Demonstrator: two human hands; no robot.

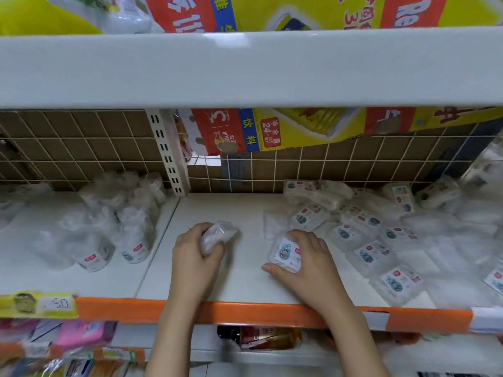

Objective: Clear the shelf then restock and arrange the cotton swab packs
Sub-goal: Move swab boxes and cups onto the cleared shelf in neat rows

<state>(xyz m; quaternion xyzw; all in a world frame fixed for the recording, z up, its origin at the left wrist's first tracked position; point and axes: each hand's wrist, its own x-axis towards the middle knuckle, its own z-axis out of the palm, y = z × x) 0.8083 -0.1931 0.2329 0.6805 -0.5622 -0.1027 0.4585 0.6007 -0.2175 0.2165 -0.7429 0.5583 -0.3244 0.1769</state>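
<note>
My left hand grips a clear cotton swab pack just above the white shelf, near its middle. My right hand holds a flat cotton swab pack with a blue cartoon label, resting on the shelf. Several more labelled flat packs lie scattered to the right of that hand. Round cotton swab tubs in clear wrap stand piled on the left section of the shelf.
An upper shelf board overhangs the work area, with yellow and red cartons behind it. A wire grid backs the shelf. An orange price rail runs along the front edge; a bottle lies on the shelf below.
</note>
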